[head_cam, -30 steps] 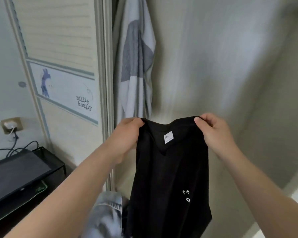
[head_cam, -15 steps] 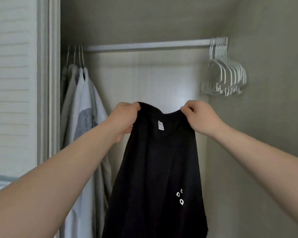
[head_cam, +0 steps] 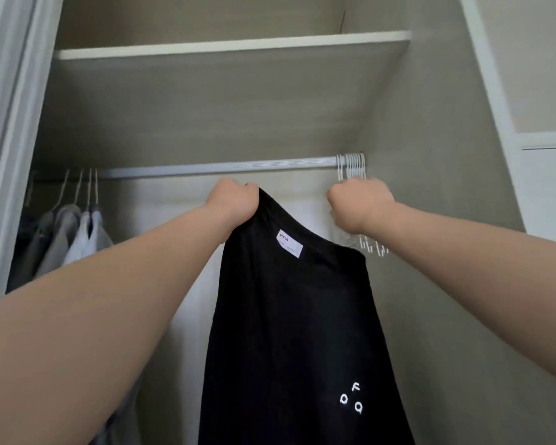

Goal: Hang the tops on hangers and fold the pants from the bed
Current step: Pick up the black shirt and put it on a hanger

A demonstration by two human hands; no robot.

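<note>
In front of the open closet hangs a black top (head_cam: 289,316) with a white neck label and small white letters low on its right side. My left hand (head_cam: 235,203) grips it at one shoulder, just below the rod. The other shoulder droops free. My right hand (head_cam: 360,203) is off the top, its fingers curled in a fist around the bunch of empty white hangers (head_cam: 350,165) at the rod's right end. The hand covers most of the hangers, so which one it holds is hidden.
The white closet rod (head_cam: 222,168) runs across under a shelf (head_cam: 231,46). Several grey and white tops (head_cam: 77,232) hang on hangers at its left end. The closet's door frame (head_cam: 7,123) stands at the left and a side wall (head_cam: 446,284) at the right.
My right hand let go of the black top and moved up right to the white hangers. My left hand lifted its shoulder of the top toward the rod. The view tilted upward.
</note>
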